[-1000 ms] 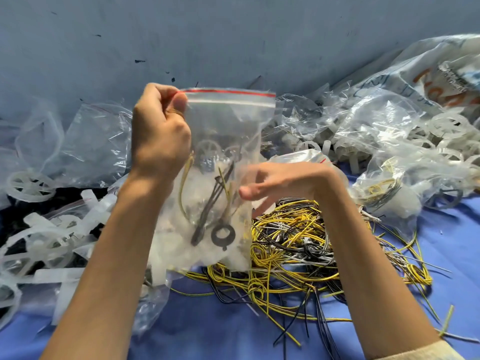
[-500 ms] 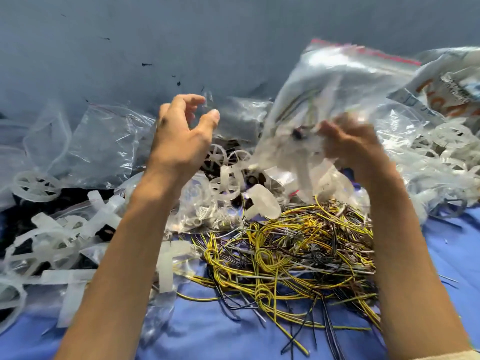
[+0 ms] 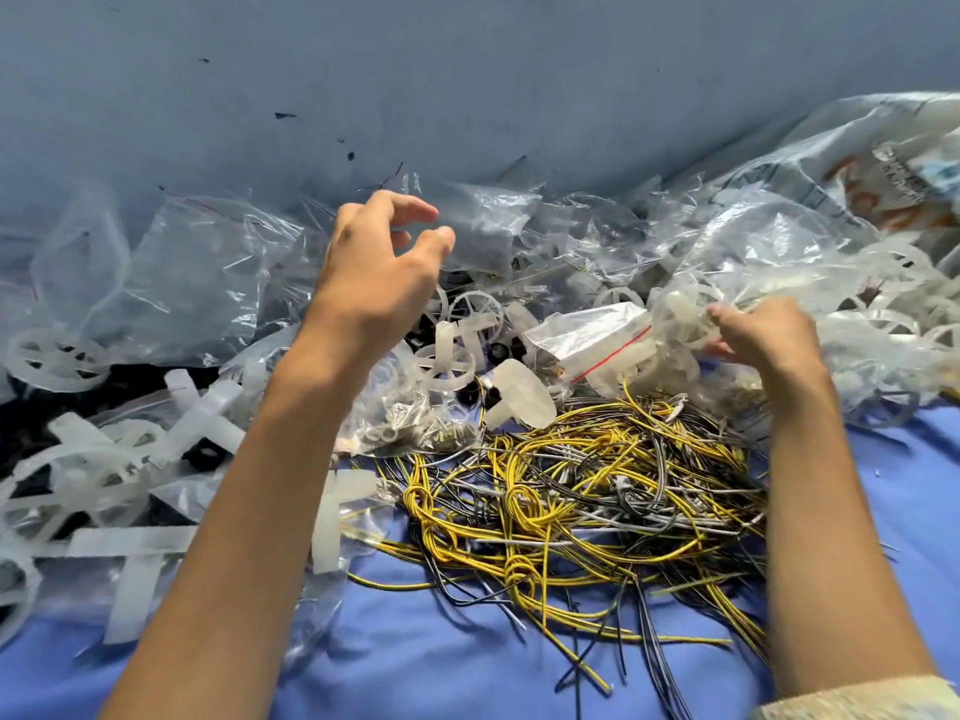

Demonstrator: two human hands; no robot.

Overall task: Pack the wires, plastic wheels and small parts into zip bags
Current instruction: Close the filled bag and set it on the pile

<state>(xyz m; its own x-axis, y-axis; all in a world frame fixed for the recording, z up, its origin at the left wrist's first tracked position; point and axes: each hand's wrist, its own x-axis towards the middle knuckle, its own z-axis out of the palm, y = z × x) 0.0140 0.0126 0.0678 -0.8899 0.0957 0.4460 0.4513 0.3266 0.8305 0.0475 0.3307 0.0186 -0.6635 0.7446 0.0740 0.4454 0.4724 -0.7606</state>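
A tangle of yellow, black and grey wires (image 3: 597, 491) lies on the blue cloth (image 3: 467, 667) between my forearms. Translucent plastic wheels (image 3: 452, 356) and a clear bag of small metal parts (image 3: 415, 428) sit just behind it. A small zip bag with a red strip (image 3: 587, 340) lies among them. My left hand (image 3: 384, 262) hovers above the wheels with its fingers loosely curled, holding nothing. My right hand (image 3: 763, 340) is down in the blurred heap of wheels and clear plastic (image 3: 810, 262) at the right. Its fingers are hidden behind the hand.
Crumpled empty clear bags (image 3: 208, 272) lean against the blue wall (image 3: 467, 70) at the back left. White plastic strips and wheels (image 3: 130, 459) cover the left side. A large printed plastic sack (image 3: 883, 168) lies at the back right.
My left hand let go of the filled zip bag. My right hand swung that bag up and to the right, then dropped low into the right heap. The bag no longer hangs between my hands.
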